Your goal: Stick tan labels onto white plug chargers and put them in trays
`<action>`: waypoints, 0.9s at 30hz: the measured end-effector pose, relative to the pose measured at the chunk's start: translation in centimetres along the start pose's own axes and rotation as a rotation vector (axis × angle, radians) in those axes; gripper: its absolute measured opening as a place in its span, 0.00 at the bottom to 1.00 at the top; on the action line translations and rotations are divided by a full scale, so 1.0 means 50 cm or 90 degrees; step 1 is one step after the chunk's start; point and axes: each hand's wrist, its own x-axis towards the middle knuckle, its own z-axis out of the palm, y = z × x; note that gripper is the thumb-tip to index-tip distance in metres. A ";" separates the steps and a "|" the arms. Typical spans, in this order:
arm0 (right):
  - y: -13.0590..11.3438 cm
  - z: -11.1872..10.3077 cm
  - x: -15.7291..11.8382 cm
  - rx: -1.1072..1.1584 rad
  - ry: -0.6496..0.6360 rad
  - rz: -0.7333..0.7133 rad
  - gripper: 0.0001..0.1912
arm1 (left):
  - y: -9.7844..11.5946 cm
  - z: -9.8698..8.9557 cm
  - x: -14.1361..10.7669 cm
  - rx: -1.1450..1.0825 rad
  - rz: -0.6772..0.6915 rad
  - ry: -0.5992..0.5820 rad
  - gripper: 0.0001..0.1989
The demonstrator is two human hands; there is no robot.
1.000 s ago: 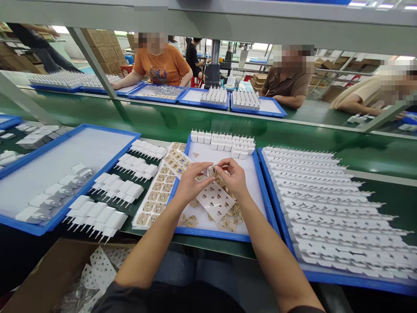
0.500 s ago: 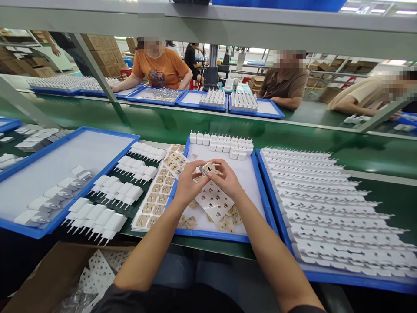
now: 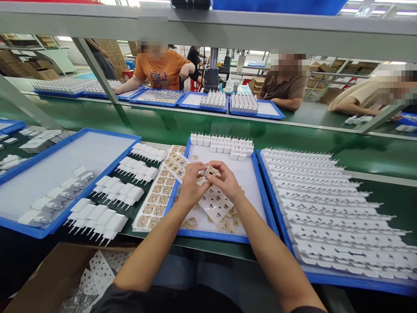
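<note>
Your left hand (image 3: 192, 186) and right hand (image 3: 227, 179) pinch one small plug (image 3: 212, 171) together, with its tan face and dark slot turned up. Just under your grip, a white sheet with holes (image 3: 215, 204) lies on tan scraps (image 3: 228, 224) in a blue tray (image 3: 224, 238). Past your grip, white plugs (image 3: 218, 144) stand pins up in that tray. Left of your grip are sheets of tan stickers (image 3: 153, 198), then rows of white plugs lying down (image 3: 120, 190). Right of it, a second tray (image 3: 358, 282) is full of white plugs. Far beyond it, someone wears an orange shirt (image 3: 159, 71).
</note>
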 end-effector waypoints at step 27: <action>-0.001 -0.015 0.007 0.056 0.021 0.000 0.08 | 0.006 0.008 -0.007 0.111 0.128 -0.005 0.19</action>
